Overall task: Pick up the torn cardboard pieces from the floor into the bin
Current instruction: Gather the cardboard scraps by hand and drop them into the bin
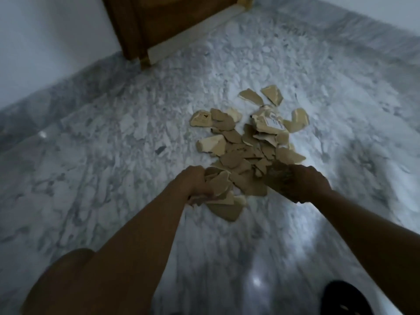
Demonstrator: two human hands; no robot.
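Cardboard pieces (247, 142) are seen in the head view, spread in a loose heap on the marble floor (113, 142). They are torn and tan, and some are paler on one side. One piece near the far right of the heap (270, 123) has white printed marks on it, and another piece at the far left (201, 119) has small dark print. Two pieces (261, 96) lie a little apart at the far end of the heap.

Both bare arms are stretched out toward the near end of the heap. The left hand (195, 186) is curled shut around a bunch of torn pieces (221, 193), which stick out from the fist toward the right. More pieces lie just under and beside this hand on the floor. The right hand (297, 185) is placed at the near right edge of the heap, with its fingers bent down onto the cardboard. It is blurred, so it cannot be told whether a piece is gripped or only touched.

A brown wooden door (168, 21) is seen at the top, with a pale sill (195, 34) along its bottom. A white wall (52, 37) is seen at the upper left. A bare knee (68, 280) is seen at the lower left corner, and a dark rounded thing (345, 298) is seen at the lower right, too blurred to be named. The bin is not seen in this view.
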